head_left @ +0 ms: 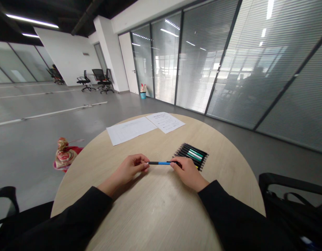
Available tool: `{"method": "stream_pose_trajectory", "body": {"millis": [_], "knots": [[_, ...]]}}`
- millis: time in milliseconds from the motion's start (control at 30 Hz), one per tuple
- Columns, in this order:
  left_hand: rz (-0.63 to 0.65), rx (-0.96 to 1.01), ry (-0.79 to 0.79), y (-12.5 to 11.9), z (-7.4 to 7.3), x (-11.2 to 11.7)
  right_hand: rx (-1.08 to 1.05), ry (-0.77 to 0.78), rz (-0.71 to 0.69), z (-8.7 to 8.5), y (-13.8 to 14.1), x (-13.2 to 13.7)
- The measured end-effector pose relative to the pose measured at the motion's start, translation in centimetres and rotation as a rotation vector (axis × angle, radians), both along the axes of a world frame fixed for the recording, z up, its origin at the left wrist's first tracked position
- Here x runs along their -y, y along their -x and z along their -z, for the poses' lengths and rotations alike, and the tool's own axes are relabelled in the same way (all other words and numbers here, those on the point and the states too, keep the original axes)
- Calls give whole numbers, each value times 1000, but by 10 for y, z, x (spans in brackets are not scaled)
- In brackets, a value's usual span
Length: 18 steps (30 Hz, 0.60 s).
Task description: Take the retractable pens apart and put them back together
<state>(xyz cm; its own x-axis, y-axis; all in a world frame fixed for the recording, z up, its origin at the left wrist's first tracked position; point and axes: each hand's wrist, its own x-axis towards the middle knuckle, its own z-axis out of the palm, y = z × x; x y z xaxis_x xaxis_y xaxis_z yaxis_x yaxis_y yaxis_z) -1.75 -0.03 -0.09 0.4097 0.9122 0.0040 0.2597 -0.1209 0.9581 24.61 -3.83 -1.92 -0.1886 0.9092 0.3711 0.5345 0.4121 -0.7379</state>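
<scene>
A slim pen with a blue barrel and black ends (161, 162) lies level just above the round light-wood table (161, 212). My left hand (130, 169) pinches its left end between the fingertips. My right hand (188, 172) closes on its right end. Just beyond my right hand, a neat row of several black pens with green and white markings (192, 156) lies on the tabletop, and my right fingers are very close to it or touching it. Two white printed sheets (131, 130) (166, 122) lie side by side near the far rim.
Black armrests of chairs (291, 184) rise at both sides of the table. A patterned red bundle (64, 155) sits on the grey floor to the left. Glass partitions with blinds (228, 62) run along the right, and black office chairs (103, 80) stand far back.
</scene>
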Motion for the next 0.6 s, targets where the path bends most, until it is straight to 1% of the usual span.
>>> {"method": "stream_pose_trajectory", "body": {"millis": [233, 400, 600], "knots": [[13, -29, 13, 0, -4, 2, -1, 0, -1, -1, 0, 0], [-9, -24, 13, -2, -7, 5, 1, 6, -13, -2, 0, 0], [-13, 32, 72, -3, -1, 6, 23, 6, -23, -4, 0, 1]]}}
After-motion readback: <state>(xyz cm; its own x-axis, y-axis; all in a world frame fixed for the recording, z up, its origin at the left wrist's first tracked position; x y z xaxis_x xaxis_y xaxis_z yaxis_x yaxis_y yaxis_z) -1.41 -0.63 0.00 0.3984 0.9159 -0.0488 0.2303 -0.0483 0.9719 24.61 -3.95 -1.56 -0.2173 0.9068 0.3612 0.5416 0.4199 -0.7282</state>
